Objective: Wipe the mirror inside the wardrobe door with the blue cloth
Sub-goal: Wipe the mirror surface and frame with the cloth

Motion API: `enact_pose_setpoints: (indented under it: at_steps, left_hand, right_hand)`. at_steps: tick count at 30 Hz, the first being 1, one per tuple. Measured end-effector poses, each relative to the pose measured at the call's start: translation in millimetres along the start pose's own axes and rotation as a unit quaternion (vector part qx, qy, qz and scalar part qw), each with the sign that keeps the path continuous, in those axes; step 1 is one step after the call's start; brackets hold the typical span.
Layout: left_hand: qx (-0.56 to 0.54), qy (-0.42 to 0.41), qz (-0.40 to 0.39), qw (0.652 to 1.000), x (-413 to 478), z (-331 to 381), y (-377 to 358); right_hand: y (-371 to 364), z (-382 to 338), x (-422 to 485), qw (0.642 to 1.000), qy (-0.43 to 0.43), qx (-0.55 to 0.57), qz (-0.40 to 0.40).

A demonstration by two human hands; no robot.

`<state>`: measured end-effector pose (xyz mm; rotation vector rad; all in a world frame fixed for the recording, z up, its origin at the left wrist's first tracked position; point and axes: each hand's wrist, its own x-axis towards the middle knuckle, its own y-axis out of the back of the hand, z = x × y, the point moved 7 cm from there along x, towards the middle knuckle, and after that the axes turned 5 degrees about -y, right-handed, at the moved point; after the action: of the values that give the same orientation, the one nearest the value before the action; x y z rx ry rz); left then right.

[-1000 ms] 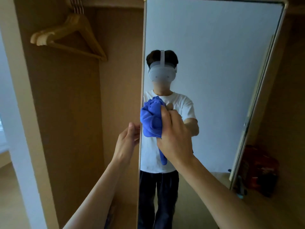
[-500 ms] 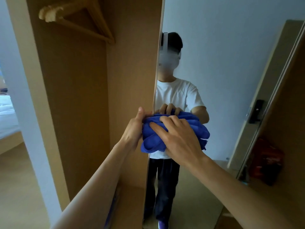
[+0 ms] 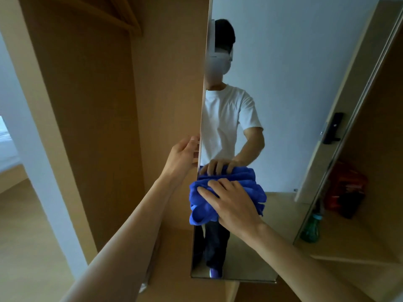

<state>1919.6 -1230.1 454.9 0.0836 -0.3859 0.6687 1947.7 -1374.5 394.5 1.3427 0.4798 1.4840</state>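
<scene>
A tall mirror (image 3: 294, 88) fills the inside of the wardrobe door and reflects a person in a white shirt. The bunched blue cloth (image 3: 201, 204) lies against the glass low down, near the mirror's left edge. My right hand (image 3: 231, 202) presses the cloth to the glass with its fingers spread over it. Higher up and to the left, my left hand (image 3: 185, 154) grips the mirror door's left edge, fingertips wrapped round it.
The open wardrobe's wooden walls (image 3: 91, 118) stand to the left, with wooden hangers (image 3: 124, 16) at the top. A shelf at the right holds a red and black bag (image 3: 346, 190) and a green bottle (image 3: 310, 229). The mirror's bottom edge (image 3: 231, 279) is close below.
My right hand has slid the cloth down the glass, from chest height of the reflection toward the lower part. My left hand stays on the door edge; the view tilts downward.
</scene>
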Motion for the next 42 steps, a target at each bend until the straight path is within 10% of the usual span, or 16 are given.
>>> enact_pose_setpoints:
  at_steps: [18, 33, 42]
  left_hand:
    - [0.033, 0.004, 0.014, 0.999, -20, -22, -5]
    - [0.087, 0.01, 0.057, 0.994, -25, -41, -2]
    - [0.122, -0.018, 0.086, 0.989, -38, -43, -13]
  right_hand:
    - [117, 81, 36, 0.99, -0.043, -0.015, 0.137]
    - [11, 60, -39, 1.0, -0.003, 0.005, 0.026]
    - [73, 97, -18, 0.996, -0.027, 0.014, 0.081]
